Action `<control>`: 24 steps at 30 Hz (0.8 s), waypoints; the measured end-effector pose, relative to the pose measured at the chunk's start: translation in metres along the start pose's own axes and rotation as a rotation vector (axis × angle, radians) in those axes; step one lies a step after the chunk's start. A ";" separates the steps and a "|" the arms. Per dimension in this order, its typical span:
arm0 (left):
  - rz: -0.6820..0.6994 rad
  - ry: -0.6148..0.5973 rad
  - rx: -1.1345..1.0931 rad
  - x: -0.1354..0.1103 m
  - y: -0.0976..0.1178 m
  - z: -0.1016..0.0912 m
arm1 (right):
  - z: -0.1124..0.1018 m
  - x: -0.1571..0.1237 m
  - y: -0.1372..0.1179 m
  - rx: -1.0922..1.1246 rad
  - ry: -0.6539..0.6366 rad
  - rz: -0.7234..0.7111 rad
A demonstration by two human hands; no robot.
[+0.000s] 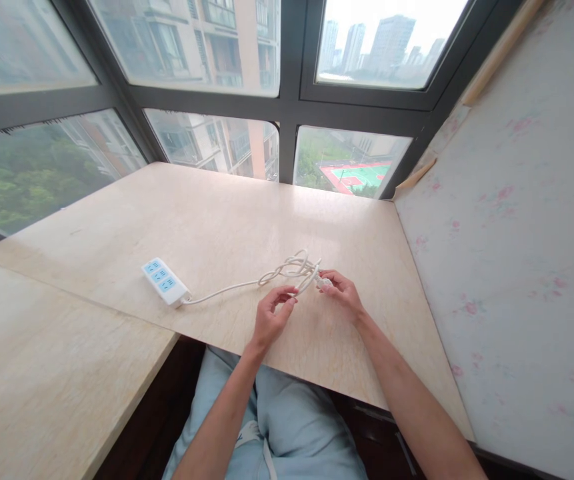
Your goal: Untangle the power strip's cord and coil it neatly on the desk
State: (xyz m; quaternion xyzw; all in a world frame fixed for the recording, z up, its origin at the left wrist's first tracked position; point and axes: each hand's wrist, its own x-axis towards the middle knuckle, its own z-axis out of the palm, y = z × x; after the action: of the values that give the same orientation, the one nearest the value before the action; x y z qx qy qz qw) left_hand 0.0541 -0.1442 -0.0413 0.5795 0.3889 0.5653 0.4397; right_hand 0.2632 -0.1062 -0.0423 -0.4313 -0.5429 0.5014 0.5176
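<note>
A white power strip [165, 283] with blue socket faces lies on the counter to the left. Its white cord [227, 289] runs right into a loose, tangled bundle of loops. Between finger and thumb, my left hand [273, 316] pinches a loop of this cord at the bundle's near side. The white plug [323, 283] at the cord's end is gripped in the fingers of my right hand [343, 293], just right of the loops. Part of the plug is hidden by the fingers.
A pale marble-patterned counter [207, 213] spans the window bay, with a second slab [57, 360] joining at the left. Dark-framed windows [287, 107] stand behind it. A flower-papered wall [517, 253] bounds the right side. My legs are below the front edge.
</note>
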 end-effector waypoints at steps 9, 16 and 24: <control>0.193 0.146 0.491 0.035 0.018 -0.011 | 0.003 0.001 -0.006 0.164 -0.019 0.077; 0.148 -0.101 0.645 0.058 0.007 -0.029 | 0.001 0.004 -0.004 0.262 -0.062 0.093; 0.299 -0.085 0.697 0.051 0.022 -0.008 | -0.004 0.006 -0.006 0.285 -0.089 0.116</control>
State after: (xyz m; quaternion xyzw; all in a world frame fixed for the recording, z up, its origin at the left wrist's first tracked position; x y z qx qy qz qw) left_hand 0.0485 -0.1023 -0.0046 0.7676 0.4503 0.4326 0.1446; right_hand 0.2665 -0.1007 -0.0361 -0.3616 -0.4630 0.6207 0.5193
